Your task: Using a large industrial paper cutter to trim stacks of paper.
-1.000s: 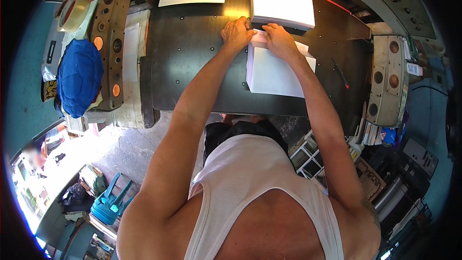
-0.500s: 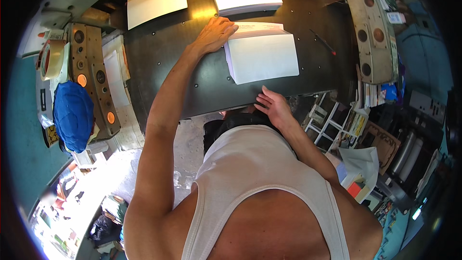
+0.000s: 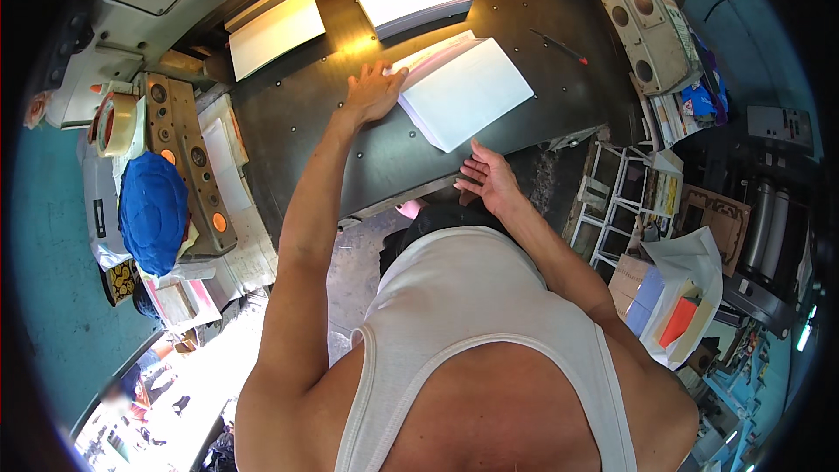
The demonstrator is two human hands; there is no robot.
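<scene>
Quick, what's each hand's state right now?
Left hand: at the left edge of the paper stack; grip can't be told.
Right hand: open, empty.

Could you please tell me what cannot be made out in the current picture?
All in the head view:
- Lower sheets' faces in the nearest paper stack: covered by the top sheet.
- Faint print along its far side: too small.
- Left palm: hidden by the left hand itself.
- Bright background, lower left: details lost to glare.

Open tabletop [image 3: 572, 92] right of near paper stack [image 3: 472, 92] — black tool [image 3: 559, 46] obstructs.
</scene>
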